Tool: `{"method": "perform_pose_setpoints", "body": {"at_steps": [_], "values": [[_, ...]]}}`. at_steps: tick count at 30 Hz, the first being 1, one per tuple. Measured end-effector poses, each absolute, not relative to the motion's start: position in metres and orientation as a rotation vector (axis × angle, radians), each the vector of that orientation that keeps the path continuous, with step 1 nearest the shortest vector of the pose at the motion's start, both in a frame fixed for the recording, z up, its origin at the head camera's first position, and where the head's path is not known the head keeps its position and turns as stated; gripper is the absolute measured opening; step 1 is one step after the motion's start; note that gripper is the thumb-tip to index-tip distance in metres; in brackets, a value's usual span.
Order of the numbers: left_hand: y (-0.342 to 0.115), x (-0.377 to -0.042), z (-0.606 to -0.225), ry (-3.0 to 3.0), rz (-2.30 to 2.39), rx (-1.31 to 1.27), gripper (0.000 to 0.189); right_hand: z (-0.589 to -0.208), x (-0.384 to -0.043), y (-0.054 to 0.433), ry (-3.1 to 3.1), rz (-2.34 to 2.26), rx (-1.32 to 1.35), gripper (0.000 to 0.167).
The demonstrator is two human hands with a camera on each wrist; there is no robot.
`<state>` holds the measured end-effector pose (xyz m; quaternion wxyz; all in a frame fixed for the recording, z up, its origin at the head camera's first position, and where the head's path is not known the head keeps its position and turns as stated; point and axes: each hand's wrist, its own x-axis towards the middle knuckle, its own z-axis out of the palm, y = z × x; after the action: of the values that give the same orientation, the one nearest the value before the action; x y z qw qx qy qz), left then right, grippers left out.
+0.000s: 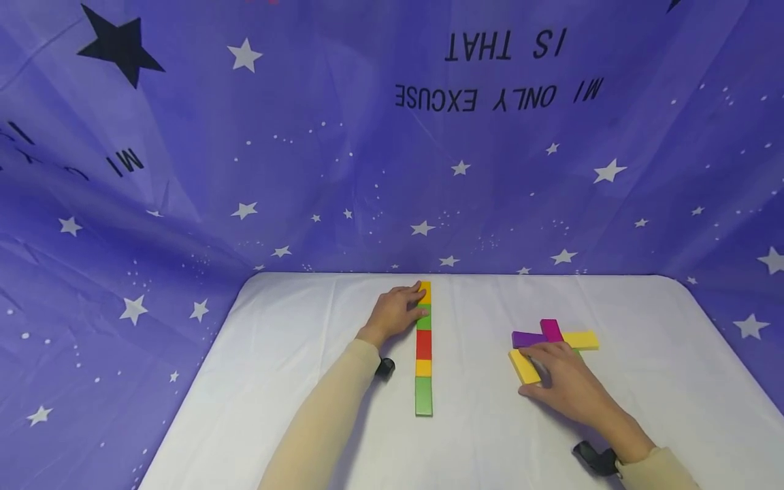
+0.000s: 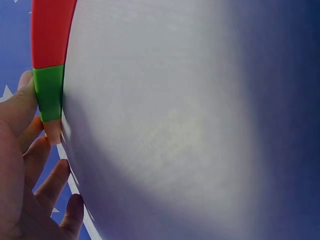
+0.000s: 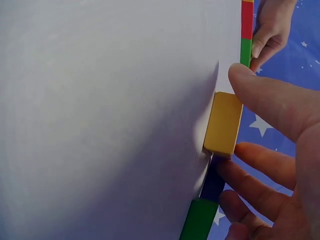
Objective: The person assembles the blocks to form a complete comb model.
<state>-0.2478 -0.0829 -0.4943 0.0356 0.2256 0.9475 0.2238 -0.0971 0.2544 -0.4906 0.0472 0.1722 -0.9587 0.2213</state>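
Observation:
A straight row of flat blocks runs away from the person in the head view: a green block (image 1: 424, 397) at the near end, then a small yellow one, a red block (image 1: 424, 345), a green one and a yellow block (image 1: 425, 291) at the far end. My left hand (image 1: 392, 313) rests at that far end, thumb on the green block (image 2: 49, 92) and fingers at the yellow one. To the right, my right hand (image 1: 572, 384) holds a yellow block (image 3: 223, 122) between thumb and fingers. Beside those fingers lies a small cluster of other blocks.
In the cluster are a purple block (image 1: 527, 339), a magenta block (image 1: 551, 330), another yellow block (image 1: 582, 339) and a green block (image 3: 199, 220), partly hidden by the right hand. A white cloth (image 1: 478, 435) covers the table; a purple star-patterned curtain (image 1: 343, 170) hangs behind.

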Motion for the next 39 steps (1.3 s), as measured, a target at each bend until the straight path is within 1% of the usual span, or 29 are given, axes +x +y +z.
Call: {"method": "perform_pose_setpoints", "body": {"at_steps": [9,14,22,30,39], "values": [[-0.085,-0.241,-0.499,2.916,0.688,0.720,0.054,-0.494,-0.091,0.251,-2.883,0.657,0.574,0.062],[-0.087,-0.240,-0.502,2.921,0.675,0.711,0.054,-0.495,-0.091,0.249,-2.887,0.674,0.554,0.059],[-0.089,-0.237,-0.503,2.917,0.704,0.681,0.054,-0.499,-0.089,0.248,-2.910,0.698,0.560,0.065],[-0.087,-0.238,-0.500,2.920,0.697,0.706,0.055,-0.497,-0.087,0.247,-2.930,0.721,0.517,0.065],[-0.084,-0.246,-0.498,2.935,0.694,0.741,0.054,-0.488,-0.091,0.246,-2.922,0.746,0.493,0.066]]}}
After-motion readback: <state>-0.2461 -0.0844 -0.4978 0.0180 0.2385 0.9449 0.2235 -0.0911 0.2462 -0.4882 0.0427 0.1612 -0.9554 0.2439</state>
